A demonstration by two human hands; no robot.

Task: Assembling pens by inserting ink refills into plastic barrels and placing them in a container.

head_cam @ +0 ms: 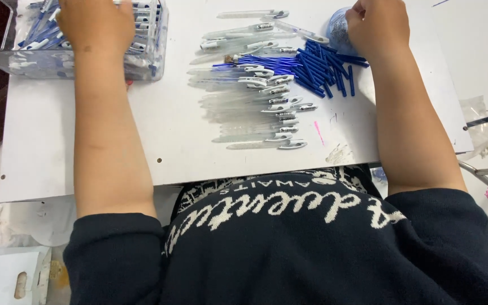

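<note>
White work board (86, 141) carries everything, largest first. Clear plastic bin (7, 59) at top left is well filled with assembled blue-and-clear pens, so a good share looks done. Middle of the board: a wide spread of clear pen barrels (244, 113) with clips, laid side by side, looking empty, so plenty is left. Just right of them, touching the spread's upper edge, is a loose heap of blue refills (323, 70), also far from used up. Small bluish round container (337, 31) sits at top right beside the heap.

Left hand (94, 22) is down in the bin on top of the finished pens; fingers are out of frame, can't tell whether they grip anything. Right hand (377, 25) rests against the round container above the refills, fingers curled together; what they pinch, if anything, is hidden.

My read: mid-batch.
</note>
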